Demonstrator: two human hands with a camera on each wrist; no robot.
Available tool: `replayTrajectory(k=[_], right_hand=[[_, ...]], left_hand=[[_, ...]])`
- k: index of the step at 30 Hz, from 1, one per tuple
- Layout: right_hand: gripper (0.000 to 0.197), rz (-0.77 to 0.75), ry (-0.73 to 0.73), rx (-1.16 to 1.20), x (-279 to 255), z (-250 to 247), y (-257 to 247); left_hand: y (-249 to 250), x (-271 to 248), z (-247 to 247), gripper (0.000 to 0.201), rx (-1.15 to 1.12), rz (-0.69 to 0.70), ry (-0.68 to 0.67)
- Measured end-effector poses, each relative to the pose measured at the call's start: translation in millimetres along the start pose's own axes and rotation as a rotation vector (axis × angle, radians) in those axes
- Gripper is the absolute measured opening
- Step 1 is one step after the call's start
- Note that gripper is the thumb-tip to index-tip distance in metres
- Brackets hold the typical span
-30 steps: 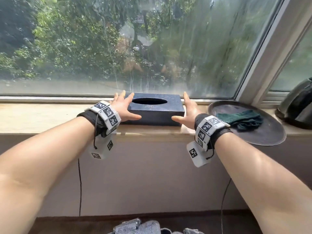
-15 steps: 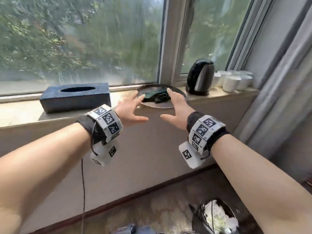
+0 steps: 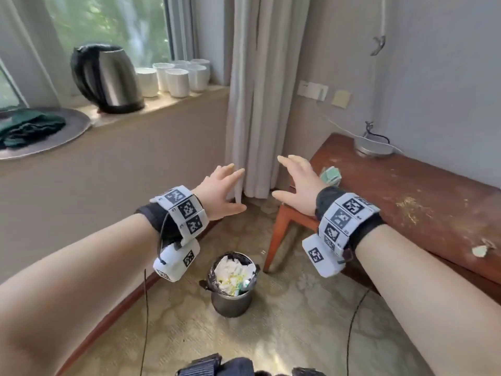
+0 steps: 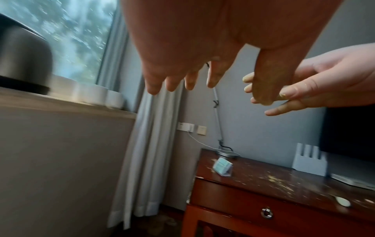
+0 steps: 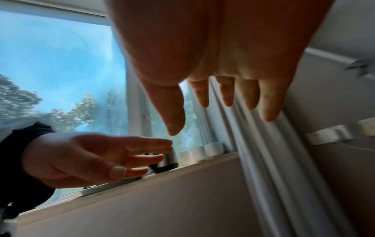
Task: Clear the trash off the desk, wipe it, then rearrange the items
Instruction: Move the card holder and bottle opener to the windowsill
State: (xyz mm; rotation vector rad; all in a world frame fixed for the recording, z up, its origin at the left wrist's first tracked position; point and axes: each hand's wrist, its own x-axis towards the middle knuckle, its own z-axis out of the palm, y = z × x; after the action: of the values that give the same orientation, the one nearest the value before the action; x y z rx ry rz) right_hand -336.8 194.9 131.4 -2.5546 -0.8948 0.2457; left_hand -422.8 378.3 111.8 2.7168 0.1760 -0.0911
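Observation:
Both my hands hang in mid air with straight fingers and hold nothing. My left hand (image 3: pixel 222 191) is in front of the curtain, and my right hand (image 3: pixel 295 183) is just left of the reddish wooden desk (image 3: pixel 423 202). The desk top is strewn with yellowish crumbs (image 3: pixel 409 207). A small pale-green packet (image 3: pixel 330 175) lies near its left corner, and a pale scrap (image 3: pixel 479 250) lies near its front edge. A bin (image 3: pixel 231 283) full of white paper stands on the floor below my hands. A dark green cloth (image 3: pixel 29 128) lies on a round tray (image 3: pixel 70 131) on the windowsill.
A steel kettle (image 3: pixel 108 77) and several white cups (image 3: pixel 176 77) stand on the windowsill. A white curtain (image 3: pixel 260 90) hangs between sill and desk. A lamp base (image 3: pixel 374 147) with cables sits at the desk's back. The left wrist view shows a white router (image 4: pixel 310 162) and a dark screen (image 4: pixel 349 133).
My hands have let go of the dark tissue box on the sill and swung right with my view, past the tray and kettle, to the desk corner. They stay open.

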Motion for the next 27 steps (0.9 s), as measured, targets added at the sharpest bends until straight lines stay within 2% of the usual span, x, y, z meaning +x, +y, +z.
replayTrajectory(k=[8,14,22,27], right_hand=[[0.072,0.299,0.067,0.031,-44,-43,156],[0.066,0.465,0.1,0.035,-45,-86,270],[0.056,0.694,-0.008,-0.049,-88,-140,419],[0.056,0.839,-0.137,-0.045,-103,-145,523]], left_hand=[[129,113,65,0.082,-0.016,0.244,-0.157],[224,207,113,0.078,0.003,0.328,-0.215],[363,280,172,0.077,0.016,0.447,-0.324],[421,311,223,0.076,0.026,0.409,-0.332]])
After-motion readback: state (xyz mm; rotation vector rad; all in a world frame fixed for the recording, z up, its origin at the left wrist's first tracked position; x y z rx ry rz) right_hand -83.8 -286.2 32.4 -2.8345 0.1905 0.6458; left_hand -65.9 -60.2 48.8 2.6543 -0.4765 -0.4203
